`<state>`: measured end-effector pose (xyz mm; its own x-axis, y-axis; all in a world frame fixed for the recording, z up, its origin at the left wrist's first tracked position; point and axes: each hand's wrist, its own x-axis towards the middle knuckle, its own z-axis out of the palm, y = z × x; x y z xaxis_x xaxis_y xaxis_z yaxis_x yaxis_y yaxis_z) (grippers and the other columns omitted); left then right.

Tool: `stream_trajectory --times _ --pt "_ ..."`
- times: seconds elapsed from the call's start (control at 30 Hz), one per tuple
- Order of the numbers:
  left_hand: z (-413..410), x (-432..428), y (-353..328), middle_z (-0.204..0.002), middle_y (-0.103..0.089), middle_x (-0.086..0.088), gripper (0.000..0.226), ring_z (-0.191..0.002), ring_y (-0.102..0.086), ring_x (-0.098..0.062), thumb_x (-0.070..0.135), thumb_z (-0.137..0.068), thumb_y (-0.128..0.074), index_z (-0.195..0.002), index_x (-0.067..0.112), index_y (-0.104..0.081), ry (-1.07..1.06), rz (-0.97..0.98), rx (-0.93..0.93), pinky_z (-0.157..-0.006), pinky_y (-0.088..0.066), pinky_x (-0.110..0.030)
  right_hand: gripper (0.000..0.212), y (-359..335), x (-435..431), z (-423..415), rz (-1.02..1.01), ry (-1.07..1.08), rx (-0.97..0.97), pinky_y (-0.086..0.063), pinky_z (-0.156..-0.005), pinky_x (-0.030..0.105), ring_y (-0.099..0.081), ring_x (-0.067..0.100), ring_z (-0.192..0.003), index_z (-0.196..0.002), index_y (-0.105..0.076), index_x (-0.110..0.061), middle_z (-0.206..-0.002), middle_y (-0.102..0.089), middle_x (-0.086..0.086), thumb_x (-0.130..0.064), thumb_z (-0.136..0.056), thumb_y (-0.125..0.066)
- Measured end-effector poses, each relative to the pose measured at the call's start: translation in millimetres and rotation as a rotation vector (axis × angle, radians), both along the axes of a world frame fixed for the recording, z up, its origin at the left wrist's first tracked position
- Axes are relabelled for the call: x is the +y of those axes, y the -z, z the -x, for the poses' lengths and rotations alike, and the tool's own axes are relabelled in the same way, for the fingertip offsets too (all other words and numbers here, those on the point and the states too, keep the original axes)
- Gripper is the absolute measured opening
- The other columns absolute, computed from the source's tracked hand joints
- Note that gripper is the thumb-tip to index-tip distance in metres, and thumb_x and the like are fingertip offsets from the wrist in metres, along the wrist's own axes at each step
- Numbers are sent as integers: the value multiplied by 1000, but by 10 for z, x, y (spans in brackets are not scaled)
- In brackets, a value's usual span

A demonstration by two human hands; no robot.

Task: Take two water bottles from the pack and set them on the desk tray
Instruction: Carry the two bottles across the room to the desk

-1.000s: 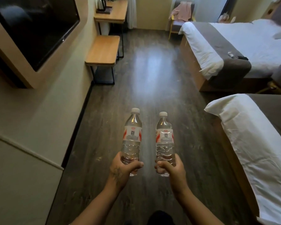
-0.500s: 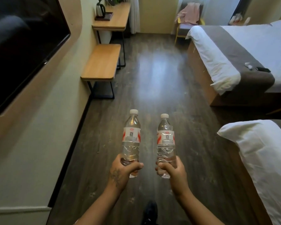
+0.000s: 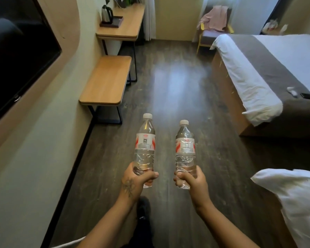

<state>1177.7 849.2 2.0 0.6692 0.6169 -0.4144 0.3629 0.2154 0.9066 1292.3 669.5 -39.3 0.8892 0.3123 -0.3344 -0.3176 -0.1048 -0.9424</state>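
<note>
I hold two clear water bottles with white caps and red-and-white labels upright over the dark wood floor. My left hand [image 3: 134,179] grips the base of the left bottle [image 3: 145,140]. My right hand [image 3: 191,179] grips the base of the right bottle [image 3: 185,145]. Far ahead on the left a wooden desk [image 3: 127,27] carries a dark tray [image 3: 115,22] with a steel kettle [image 3: 106,14] standing on it. The pack is out of view.
A low wooden bench [image 3: 106,81] stands against the left wall below the desk. A wall TV [image 3: 20,51] hangs at left. Two beds lie on the right, the far bed [image 3: 268,68] and the near bed's corner [image 3: 293,197]. A chair with pink cloth [image 3: 213,24] stands at the back.
I have walked forward along the floor with both bottles held the same way. The bench, desk and far bed have come closer, and the near bed has slid toward the lower right.
</note>
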Motion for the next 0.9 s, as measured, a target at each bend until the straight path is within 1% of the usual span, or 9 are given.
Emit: stream_trajectory --times 0.1,0.17,0.27,0.33,0.43,0.5,0.63,0.73,0.9 --pt "-629 497 35 -77 -81 3 48 -66 -76 -7 28 -56 -89 -98 13 -74 22 14 -13 -55 -57 -14 58 22 437 -575 11 16 -2 -62 -90 61 -76 48 -99 -114 -68 -15 -102 -81 19 -37 -62 -81" --pt "-1032 834 4 -79 -82 -1 55 -66 -76 -8 33 -52 -90 -99 10 -74 59 21 -3 -55 -58 -15 57 20 741 -944 29 32 14 -62 -89 60 -76 48 -97 -114 -68 -15 -103 -81 20 -36 -62 -81" --pt "-1593 1267 -110 -89 -82 -9 72 -79 -80 -20 48 -45 -86 -106 13 -72 78 9 -12 -63 -63 -24 55 -13 1154 -1469 29 61 35 -64 -80 51 -78 40 -88 -113 -69 -16 -98 -82 19 -33 -62 -83" --pt "-1980 1539 -139 -95 -81 -11 76 -85 -80 -28 49 -45 -85 -109 11 -72 91 -8 -13 -71 -65 -32 53 -10 1411 -1821 42 60 41 -64 -79 51 -78 37 -85 -111 -70 -16 -96 -82 18 -32 -62 -84" --pt "-2518 1843 -171 -92 -82 -13 64 -83 -80 -30 38 -52 -88 -106 9 -73 88 0 -12 -62 -63 -23 49 -20 1720 -2329 23 86 45 -62 -82 55 -76 37 -83 -108 -71 -16 -94 -81 19 -30 -63 -85" --pt "-2891 2035 -158 -89 -83 -8 58 -80 -80 -25 35 -54 -88 -105 12 -73 91 -3 -12 -58 -61 -19 49 -24 1936 -2715 20 95 46 -62 -83 56 -76 37 -84 -107 -71 -15 -95 -81 20 -30 -62 -85" --pt "-3667 2394 -161 -93 -81 -6 69 -82 -79 -22 45 -46 -86 -107 17 -71 95 -4 -27 -61 -63 -20 58 -49 2367 -3518 -1 95 23 -61 -90 61 -77 47 -94 -110 -69 -11 -101 -81 23 -34 -59 -83" --pt "-4330 2656 -150 -88 -82 -5 65 -82 -79 -22 45 -44 -86 -102 19 -72 61 -10 -50 -60 -62 -19 62 -87 2689 -4204 -21 70 11 -60 -92 63 -75 49 -96 -112 -68 -9 -105 -79 27 -34 -57 -81" --pt "-5427 3095 -177 -100 -80 -12 76 -94 -78 -31 47 -44 -86 -111 15 -71 36 -34 -31 -82 -67 -43 64 -138 3155 -5349 -26 17 12 -58 -95 68 -71 57 -104 -112 -67 -9 -107 -78 29 -38 -56 -80"
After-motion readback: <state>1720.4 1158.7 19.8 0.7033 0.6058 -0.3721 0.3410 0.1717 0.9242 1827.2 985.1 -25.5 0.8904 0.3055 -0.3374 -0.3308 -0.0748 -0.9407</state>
